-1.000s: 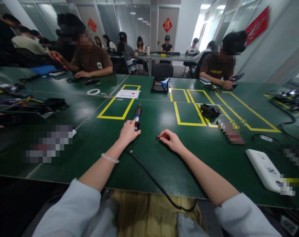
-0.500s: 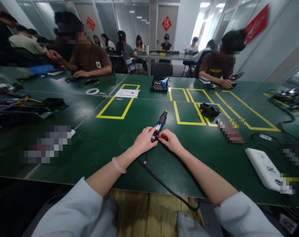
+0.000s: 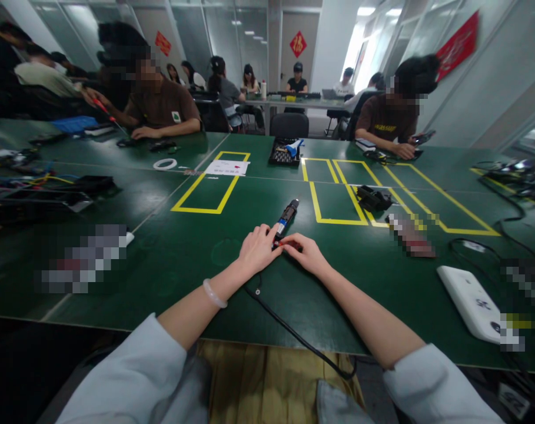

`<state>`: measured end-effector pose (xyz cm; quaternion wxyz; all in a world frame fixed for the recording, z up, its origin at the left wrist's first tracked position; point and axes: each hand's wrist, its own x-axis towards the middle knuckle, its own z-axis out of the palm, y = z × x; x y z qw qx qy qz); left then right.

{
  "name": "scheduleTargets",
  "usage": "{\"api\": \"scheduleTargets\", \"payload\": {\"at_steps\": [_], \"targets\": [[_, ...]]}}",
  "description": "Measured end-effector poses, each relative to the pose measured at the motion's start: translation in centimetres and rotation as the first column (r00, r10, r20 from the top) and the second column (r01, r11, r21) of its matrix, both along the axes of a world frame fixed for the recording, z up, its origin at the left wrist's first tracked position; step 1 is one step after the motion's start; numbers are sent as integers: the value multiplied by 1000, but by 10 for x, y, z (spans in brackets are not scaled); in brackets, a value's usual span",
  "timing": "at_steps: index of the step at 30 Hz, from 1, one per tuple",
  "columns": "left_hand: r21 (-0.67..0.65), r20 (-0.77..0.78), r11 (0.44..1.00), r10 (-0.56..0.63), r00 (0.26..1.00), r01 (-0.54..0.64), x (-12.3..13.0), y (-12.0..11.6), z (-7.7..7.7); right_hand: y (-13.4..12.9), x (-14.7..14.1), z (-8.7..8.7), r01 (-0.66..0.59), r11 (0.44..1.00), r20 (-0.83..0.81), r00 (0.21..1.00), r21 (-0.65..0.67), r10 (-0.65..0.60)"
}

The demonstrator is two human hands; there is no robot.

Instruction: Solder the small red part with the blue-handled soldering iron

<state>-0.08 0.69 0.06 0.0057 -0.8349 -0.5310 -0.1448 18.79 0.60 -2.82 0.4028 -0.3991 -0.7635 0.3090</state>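
What looks like an electric screwdriver (image 3: 287, 217) with its casing off lies on the green table. Its dark, narrow tip points away from me, and its middle is blue and silver. My left hand (image 3: 259, 250) lies over the near end from the left, fingers wrapped on it. The fingers of my right hand (image 3: 306, 252) pinch at a small red part (image 3: 276, 242) at that same end. Both hands' fingertips meet there and hide the detail. A black cable (image 3: 289, 327) runs from under my left hand over the table edge.
Yellow tape rectangles mark the table (image 3: 196, 271). A black tray of small parts (image 3: 285, 154) sits ahead, a black holder (image 3: 374, 198) to the right, a white power bank (image 3: 468, 303) near right. Two people in brown shirts work across the table. Wired parts (image 3: 64, 182) lie at left.
My right fingertips have shifted left towards my left hand. The dark and red piece seen under my right fingers before is now mostly hidden. The screwdriver stays in place.
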Motion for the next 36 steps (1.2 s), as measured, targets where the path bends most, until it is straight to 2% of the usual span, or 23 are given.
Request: {"api": "scheduleTargets", "payload": {"at_steps": [5,10,17,20,24,28,33,36], "targets": [[-7,-24,999,47,999,-47,-19,7,4,1,0,-1,5,1000,-2,1000,-16,-5],[-27,-109,973,223,969,-228,-58,27,7,3,1,-3,-7,1000,17,1000,-16,7],[-122,-108,861,483,869,-493,-135,60,8,1,0,0,-16,1000,56,998,-23,18],[-167,-86,804,565,820,-571,-168,71,6,1,0,1,-18,999,59,998,-29,20],[-155,-56,748,645,762,-645,-203,77,3,1,1,1,-20,999,64,998,-28,22],[-122,-44,716,688,724,-688,-218,74,3,1,1,1,-25,999,66,997,-28,26],[8,19,731,682,731,-682,-212,66,5,1,1,1,-26,999,65,997,-36,28],[15,63,709,703,708,-705,-208,63,7,1,1,3,-30,999,66,997,-43,33]]}}
